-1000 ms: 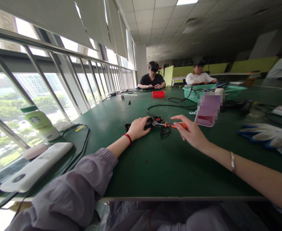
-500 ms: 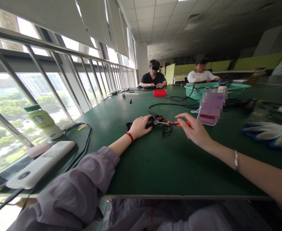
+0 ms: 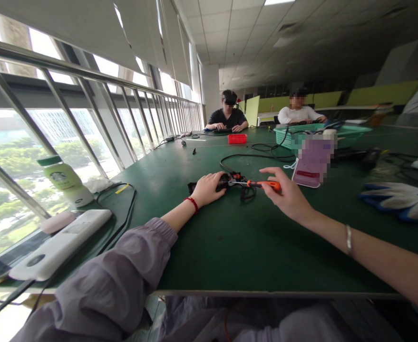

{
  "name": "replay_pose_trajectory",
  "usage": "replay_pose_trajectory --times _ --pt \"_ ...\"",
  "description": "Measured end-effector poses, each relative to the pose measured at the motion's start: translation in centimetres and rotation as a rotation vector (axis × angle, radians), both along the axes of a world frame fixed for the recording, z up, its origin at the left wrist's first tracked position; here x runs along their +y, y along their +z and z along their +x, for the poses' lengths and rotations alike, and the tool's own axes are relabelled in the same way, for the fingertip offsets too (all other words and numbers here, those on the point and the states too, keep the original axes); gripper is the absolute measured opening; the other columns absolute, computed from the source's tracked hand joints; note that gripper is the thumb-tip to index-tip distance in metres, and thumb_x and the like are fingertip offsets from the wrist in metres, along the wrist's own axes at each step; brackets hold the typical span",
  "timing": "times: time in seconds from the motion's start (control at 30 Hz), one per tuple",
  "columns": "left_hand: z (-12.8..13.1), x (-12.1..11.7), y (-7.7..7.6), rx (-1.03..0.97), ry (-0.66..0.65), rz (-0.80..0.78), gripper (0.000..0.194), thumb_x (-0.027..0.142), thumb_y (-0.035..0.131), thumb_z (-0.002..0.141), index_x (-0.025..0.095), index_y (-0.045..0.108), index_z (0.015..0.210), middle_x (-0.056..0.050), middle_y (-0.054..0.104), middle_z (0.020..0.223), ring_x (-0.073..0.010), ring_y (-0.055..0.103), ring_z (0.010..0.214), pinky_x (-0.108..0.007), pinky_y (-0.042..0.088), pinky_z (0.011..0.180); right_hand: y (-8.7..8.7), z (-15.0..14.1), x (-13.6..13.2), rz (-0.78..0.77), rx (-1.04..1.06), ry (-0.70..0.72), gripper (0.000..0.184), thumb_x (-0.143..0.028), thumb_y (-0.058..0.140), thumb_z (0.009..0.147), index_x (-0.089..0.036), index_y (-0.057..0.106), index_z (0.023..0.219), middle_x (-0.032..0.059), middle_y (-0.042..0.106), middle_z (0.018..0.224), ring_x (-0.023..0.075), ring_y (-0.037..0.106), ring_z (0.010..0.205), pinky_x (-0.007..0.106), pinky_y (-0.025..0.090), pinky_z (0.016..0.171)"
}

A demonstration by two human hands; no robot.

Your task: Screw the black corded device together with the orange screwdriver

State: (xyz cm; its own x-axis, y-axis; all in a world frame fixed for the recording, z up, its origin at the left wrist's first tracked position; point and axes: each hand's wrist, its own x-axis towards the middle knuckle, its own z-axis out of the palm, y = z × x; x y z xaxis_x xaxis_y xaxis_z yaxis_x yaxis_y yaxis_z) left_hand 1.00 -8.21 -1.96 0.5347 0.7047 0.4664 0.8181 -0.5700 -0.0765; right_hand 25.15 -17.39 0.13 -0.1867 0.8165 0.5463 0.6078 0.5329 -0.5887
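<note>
My left hand (image 3: 208, 188) lies curled over a small black device (image 3: 226, 180) with red parts and black wires on the green table (image 3: 230, 237), holding it down. My right hand (image 3: 287, 194) pinches an orange-handled screwdriver (image 3: 262, 184), whose metal tip points left into the device. A black cable (image 3: 246, 156) loops away from the device toward the far side. A red band is on my left wrist and a silver bracelet on my right.
A white power strip (image 3: 59, 243), pink case (image 3: 57, 221) and green-capped bottle (image 3: 66, 181) sit at the left by the window rail. Blue-white gloves (image 3: 397, 202) lie at right. A green basket (image 3: 294, 134), red tray (image 3: 237, 138) and two seated people are farther back.
My hands keep their grip on the device and the screwdriver. The view has shifted slightly; the right hand has edged a little right and up.
</note>
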Motion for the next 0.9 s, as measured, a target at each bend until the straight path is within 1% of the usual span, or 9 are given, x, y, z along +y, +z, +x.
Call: replay_pose_trajectory --times 0.13,0.23,0.3,0.37,0.47,0.57,0.67,0.77,0.9 --pt "0.02 -0.01 0.01 0.003 0.003 0.006 0.053 0.039 0.051 0.082 0.016 0.042 0.128 -0.01 0.062 0.11 -0.0248 0.057 0.101 -0.036 0.045 0.087 -0.12 -0.1 0.21 0.068 0.016 -0.001 0.045 -0.031 0.05 0.081 -0.018 0.041 0.123 0.0045 0.057 0.086 0.0149 0.056 0.064 0.027 0.044 0.057" --pt "0.01 0.0 -0.02 0.004 0.003 0.012 0.053 0.039 0.051 0.082 0.015 0.042 0.128 -0.01 0.062 0.11 -0.0247 0.057 0.1 -0.036 0.045 0.087 0.03 -0.1 0.14 -0.02 0.013 -0.01 0.045 -0.042 0.044 0.086 -0.017 0.043 0.123 0.0002 0.054 0.067 0.0146 0.052 0.052 0.027 0.042 0.05" --pt "0.02 -0.02 -0.01 0.005 0.005 0.007 0.053 0.038 0.051 0.081 0.015 0.042 0.128 -0.01 0.062 0.11 -0.0248 0.057 0.101 -0.036 0.045 0.087 0.16 0.01 0.08 -0.074 0.013 -0.024 0.045 -0.05 0.037 0.088 -0.017 0.048 0.118 -0.0048 0.043 0.051 0.0141 0.045 0.043 0.026 0.038 0.045" --pt "0.02 -0.06 0.02 0.005 0.008 0.002 0.053 0.038 0.051 0.081 0.015 0.042 0.128 -0.01 0.062 0.11 -0.0249 0.057 0.101 -0.036 0.045 0.087 0.19 0.15 0.14 -0.075 0.035 -0.02 0.043 -0.05 0.037 0.088 -0.018 0.05 0.115 -0.0055 0.042 0.05 0.0135 0.045 0.042 0.026 0.038 0.045" --pt "0.03 -0.13 0.07 0.007 0.008 0.002 0.053 0.038 0.051 0.081 0.015 0.043 0.128 -0.01 0.062 0.109 -0.025 0.057 0.101 -0.036 0.045 0.087 -0.04 0.22 0.41 0.024 0.081 0.017 0.042 -0.038 0.05 0.083 -0.019 0.045 0.12 0.0002 0.055 0.074 0.0131 0.054 0.055 0.027 0.045 0.054" --pt "0.03 -0.14 0.09 0.013 0.008 0.006 0.053 0.038 0.051 0.081 0.015 0.043 0.128 -0.01 0.062 0.109 -0.0249 0.057 0.101 -0.036 0.045 0.086 -0.41 0.03 0.49 0.07 0.086 0.043 0.047 -0.03 0.055 0.079 -0.02 0.041 0.123 0.004 0.056 0.091 0.0131 0.057 0.064 0.027 0.047 0.058" --pt "0.03 -0.11 0.11 0.015 0.009 0.003 0.053 0.038 0.051 0.082 0.016 0.042 0.129 -0.01 0.062 0.11 -0.0247 0.057 0.101 -0.036 0.045 0.087 -0.54 -0.16 0.24 -0.043 0.114 0.08 0.046 -0.038 0.049 0.085 -0.02 0.038 0.126 -0.0014 0.054 0.073 0.0115 0.052 0.05 0.026 0.045 0.051" --pt "0.04 -0.11 0.15 0.012 0.007 -0.002 0.053 0.038 0.051 0.081 0.016 0.042 0.129 -0.01 0.062 0.111 -0.0252 0.057 0.102 -0.036 0.045 0.087 -0.44 -0.12 0.11 -0.121 0.128 0.089 0.043 -0.046 0.039 0.089 -0.019 0.043 0.122 -0.0075 0.041 0.051 0.0114 0.044 0.04 0.024 0.039 0.043" --pt "0.05 -0.14 0.18 0.006 0.008 -0.01 0.053 0.038 0.051 0.081 0.016 0.042 0.129 -0.01 0.061 0.111 -0.0254 0.057 0.102 -0.037 0.045 0.088 -0.49 0.0 0.46 -0.037 0.151 0.088 0.044 -0.034 0.049 0.084 -0.019 0.039 0.125 -0.0023 0.052 0.072 0.0108 0.052 0.051 0.026 0.045 0.052"
